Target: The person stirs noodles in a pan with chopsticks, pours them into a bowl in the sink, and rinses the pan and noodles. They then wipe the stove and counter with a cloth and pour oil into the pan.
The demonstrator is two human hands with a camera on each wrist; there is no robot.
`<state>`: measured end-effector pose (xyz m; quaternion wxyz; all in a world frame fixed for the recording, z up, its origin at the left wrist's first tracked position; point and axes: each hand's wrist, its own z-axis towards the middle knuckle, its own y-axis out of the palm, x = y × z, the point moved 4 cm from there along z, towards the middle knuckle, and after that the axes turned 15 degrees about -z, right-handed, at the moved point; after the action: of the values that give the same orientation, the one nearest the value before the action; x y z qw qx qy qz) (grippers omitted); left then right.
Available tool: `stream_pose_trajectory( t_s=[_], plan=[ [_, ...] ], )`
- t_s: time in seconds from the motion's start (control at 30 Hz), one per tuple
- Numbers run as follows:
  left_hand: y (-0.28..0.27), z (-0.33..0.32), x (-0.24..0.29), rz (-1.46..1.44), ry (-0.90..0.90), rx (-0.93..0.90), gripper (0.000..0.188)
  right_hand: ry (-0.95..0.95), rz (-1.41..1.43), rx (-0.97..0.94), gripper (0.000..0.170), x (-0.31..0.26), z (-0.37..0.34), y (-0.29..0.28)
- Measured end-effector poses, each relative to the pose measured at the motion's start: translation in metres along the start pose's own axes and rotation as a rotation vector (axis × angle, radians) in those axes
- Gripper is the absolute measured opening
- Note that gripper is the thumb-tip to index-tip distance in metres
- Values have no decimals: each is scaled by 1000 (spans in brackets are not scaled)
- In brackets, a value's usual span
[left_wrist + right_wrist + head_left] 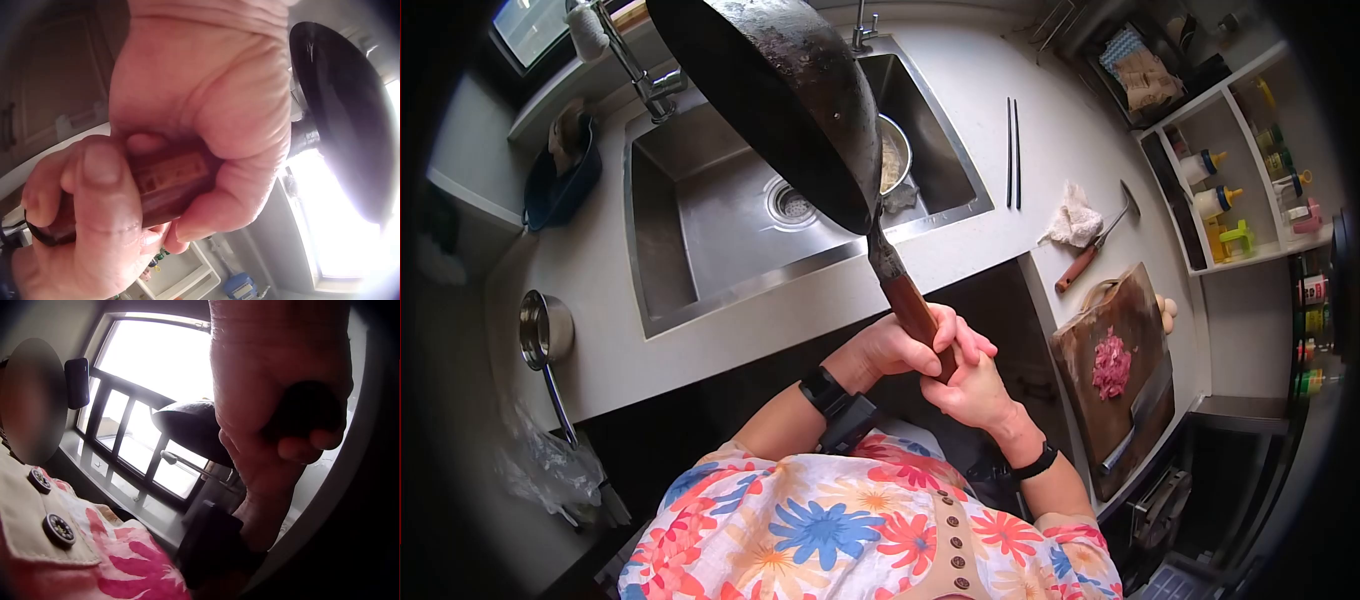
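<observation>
A dark wok [815, 85] is held up over the sink, turned on its side, its wooden handle [912, 308] pointing toward the body. My left hand [890, 350] grips the handle nearer the pan. Close behind it, my right hand [972, 388] wraps the handle's end. In the left wrist view the fingers of both hands curl round the wood, with the wok [344, 119] at the right. The right wrist view is dark, showing the right hand [284, 394] around the handle's round end and part of the wok [190, 422] behind.
The double steel sink [710, 215] has a pot [897, 150] in its right basin. Black chopsticks [1014, 150], a crumpled cloth [1074, 215] and a wooden-handled hooked tool [1080, 268] lie rightward. A cutting board [1090, 400] bears chopped meat [1111, 365] and a cleaver [1145, 410]. A saucepan [550, 325] stands left.
</observation>
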<state>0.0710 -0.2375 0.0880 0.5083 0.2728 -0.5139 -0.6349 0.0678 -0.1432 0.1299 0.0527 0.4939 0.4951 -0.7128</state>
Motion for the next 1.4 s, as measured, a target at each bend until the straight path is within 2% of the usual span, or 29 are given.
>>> stream_pose_trajectory(
  t_s=[0.07,0.17,0.23,0.3,0.37,0.43,0.47,0.57,0.6,0.73,0.77,0.87,0.9,0.97,1.0,1.03,1.07,1.17,1.23,1.4],
  plan=[
    [-3,-1,-2,-6,-6,-9,24,87,56,-74,50,-1,-1,0],
    [-6,-3,-4,-26,-29,-14,23,115,101,-105,48,0,-1,1],
    [-8,-4,-4,24,-10,77,20,104,172,-103,40,2,-2,0],
    [-5,-3,-8,5,-36,123,19,407,344,-332,39,23,-15,7],
    [-6,-3,-17,21,-57,237,19,413,665,-303,47,17,-21,1],
    [0,-1,-31,16,-107,330,19,371,840,-269,57,17,-34,-7],
    [7,3,-41,41,-153,369,18,401,860,-310,55,19,-45,-10],
    [29,21,-75,114,-275,465,18,452,1010,-263,38,27,-88,-22],
    [37,27,-90,157,-322,483,17,433,1051,-215,21,30,-107,-28],
    [59,55,-170,240,-557,434,19,350,1199,-55,11,42,-192,-51],
    [71,64,-195,237,-639,399,18,373,1212,54,11,39,-218,-63],
    [91,84,-274,277,-810,194,21,338,1337,282,13,35,-296,-90],
    [98,90,-300,322,-862,50,26,356,1350,366,13,33,-324,-95],
    [114,97,-350,339,-1066,-73,35,378,1315,583,13,24,-373,-112],
    [114,96,-376,332,-1098,-140,45,378,1325,633,13,28,-397,-111],
    [116,95,-398,349,-1077,-149,51,378,1335,679,13,31,-419,-112],
    [119,94,-415,342,-1106,-144,50,422,1321,770,10,31,-439,-116],
    [113,85,-453,332,-1131,-142,48,378,1367,1037,14,37,-498,-125],
    [101,76,-465,442,-1291,-96,46,362,1341,1133,13,48,-529,-132],
    [88,70,-482,479,-1352,-50,28,247,1332,1316,7,81,-581,-154]
  ],
)
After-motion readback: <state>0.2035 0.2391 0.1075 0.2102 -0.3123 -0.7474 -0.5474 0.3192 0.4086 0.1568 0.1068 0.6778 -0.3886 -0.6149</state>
